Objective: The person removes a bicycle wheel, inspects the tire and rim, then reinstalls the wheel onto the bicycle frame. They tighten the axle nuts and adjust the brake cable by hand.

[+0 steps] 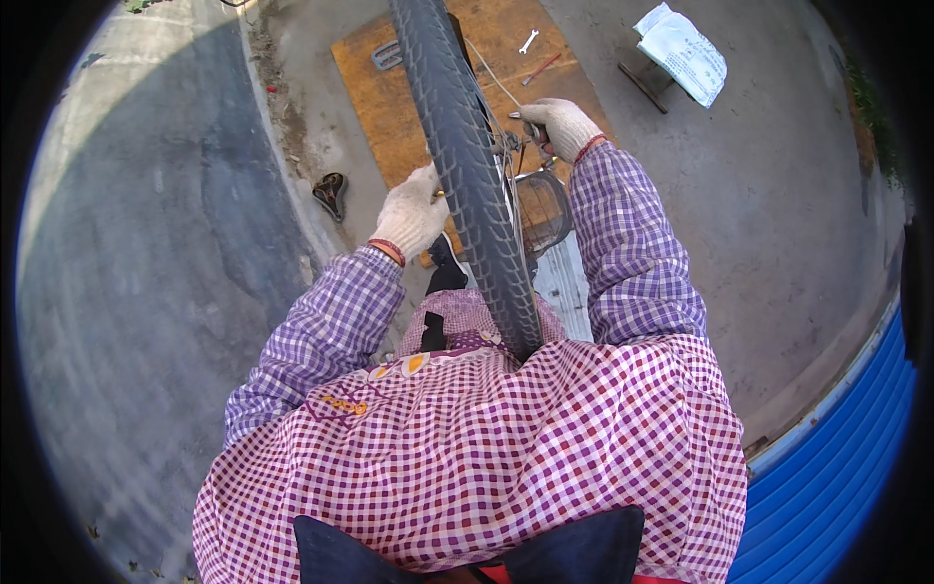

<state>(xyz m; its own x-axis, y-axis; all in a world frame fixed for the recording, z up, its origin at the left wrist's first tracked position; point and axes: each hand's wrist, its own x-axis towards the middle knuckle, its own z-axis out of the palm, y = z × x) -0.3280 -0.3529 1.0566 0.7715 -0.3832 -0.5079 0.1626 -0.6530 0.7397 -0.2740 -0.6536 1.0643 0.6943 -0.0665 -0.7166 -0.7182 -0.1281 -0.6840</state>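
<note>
A bicycle wheel with a knobbly black tyre (457, 146) stands upright in front of me, its near end against my checked apron (506, 438). My left hand (413, 210), in a white knit glove, is closed at the left side of the wheel; a small yellow bit shows at its fingers, and the tyre hides part of them. On the right side, my gloved right hand (562, 128) is closed near the thin metal parts and cables (510, 142) beside the wheel. A silvery tip (516, 115) shows at its fingers; its kind is unclear.
A wooden board (370, 97) lies under the bicycle, with a small wrench (528, 41), a red rod-like tool (541, 69) and a pedal (387, 54) over it. A mesh basket (545, 209) sits below. A saddle (331, 193) lies left, a white packet (683, 54) far right, blue corrugated sheeting (827, 477) near right.
</note>
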